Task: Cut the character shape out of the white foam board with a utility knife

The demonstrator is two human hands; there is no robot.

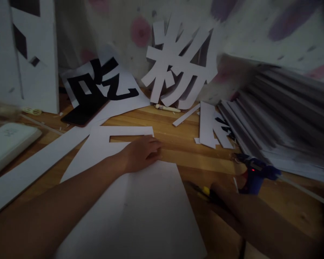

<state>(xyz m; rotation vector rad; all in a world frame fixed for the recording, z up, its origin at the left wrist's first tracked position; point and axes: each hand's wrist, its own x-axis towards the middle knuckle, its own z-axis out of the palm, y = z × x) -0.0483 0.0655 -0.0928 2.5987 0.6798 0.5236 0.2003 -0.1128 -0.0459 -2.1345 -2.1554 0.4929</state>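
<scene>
While the left hand (pixel 142 153) lies flat, fingers spread, on the white foam-board sheet (pixel 140 208) (long axis six to twelve o'clock), the right hand (pixel 218 194), grip unreadable, sits at four o'clock by a yellow-handled cutter (pixel 203 190).

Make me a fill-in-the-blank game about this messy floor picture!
1. The left hand presses flat on a big sheet of ____ board.
2. The glue gun beside the right arm is ____ in colour.
3. The floor under everything is made of ____.
4. The printed sign by the wall has a ____ character on white paper.

Missing words: white; blue; wood; black
</scene>
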